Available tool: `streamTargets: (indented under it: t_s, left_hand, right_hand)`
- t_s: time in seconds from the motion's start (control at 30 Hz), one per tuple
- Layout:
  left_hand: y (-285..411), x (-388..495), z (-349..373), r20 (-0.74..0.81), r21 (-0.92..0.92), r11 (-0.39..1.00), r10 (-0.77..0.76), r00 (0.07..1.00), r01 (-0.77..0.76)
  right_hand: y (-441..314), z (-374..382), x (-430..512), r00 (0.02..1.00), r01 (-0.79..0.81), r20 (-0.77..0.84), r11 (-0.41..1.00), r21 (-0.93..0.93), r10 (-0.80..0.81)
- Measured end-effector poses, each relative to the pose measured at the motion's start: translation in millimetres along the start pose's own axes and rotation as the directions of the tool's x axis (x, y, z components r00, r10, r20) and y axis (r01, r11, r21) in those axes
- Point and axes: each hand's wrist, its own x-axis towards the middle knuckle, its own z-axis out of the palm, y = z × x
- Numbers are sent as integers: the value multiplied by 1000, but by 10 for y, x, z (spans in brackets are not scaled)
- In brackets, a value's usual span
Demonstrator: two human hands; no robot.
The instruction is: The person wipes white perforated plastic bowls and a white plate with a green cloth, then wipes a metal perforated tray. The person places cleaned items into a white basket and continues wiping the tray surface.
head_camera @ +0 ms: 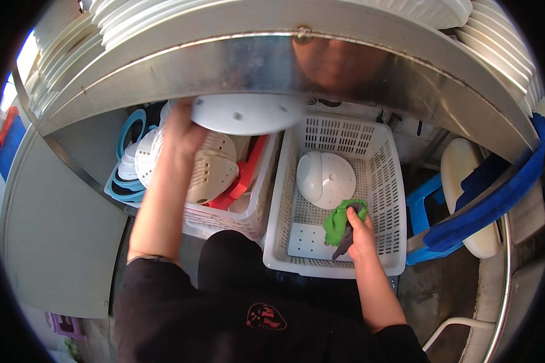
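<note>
My left hand (pixel 185 129) grips the edge of a white disc with a few holes (pixel 247 113), just below the metal shelf front; both are blurred. In my right hand (pixel 362 231) is a bunched green and dark grey cloth (pixel 340 227), over the white slotted plastic basket (pixel 277 218). Inside that basket lie a white perforated disc (pixel 338 181), a white bowl-like piece (pixel 308 177) overlapping it, and a flat white plate with holes (pixel 305 240). Under my left forearm, a second, clear-walled crate (pixel 227 222) holds perforated white and cream pieces (pixel 213 177).
Stacked white plates (pixel 131 18) stand on a stainless steel shelf (pixel 254 63) across the top. A red plastic piece (pixel 236 186) and light-blue-rimmed items (pixel 131 131) lie at the left crate. To the right are a blue stool (pixel 420 204) and blue cloth wrapped on a rail (pixel 486 208).
</note>
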Motion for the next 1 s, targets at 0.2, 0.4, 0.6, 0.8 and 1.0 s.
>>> streamTargets:
  t_s: [0.2, 0.4, 0.6, 0.8, 1.0]
  left_hand:
    - [919, 738, -1011, -11, 163, 963, 220, 975, -215]
    - [927, 1276, -1531, 44, 80, 985, 150, 988, -153]
    - [896, 1540, -1620, 47, 88, 990, 109, 993, -113]
    - [847, 1600, -1693, 27, 177, 981, 76, 997, -79]
    - [864, 1607, -1758, 0, 300, 953, 46, 999, -44]
  right_hand:
    - [28, 78, 41, 1000, -2, 29, 1000, 21, 2]
    - [68, 125, 44, 1000, -4, -27, 999, -40, 3]
    - [76, 88, 40, 998, -33, -60, 999, -12, 33]
    - [159, 59, 67, 991, -53, -126, 998, -24, 49]
    - [187, 45, 66, 991, -76, -107, 997, 34, 79]
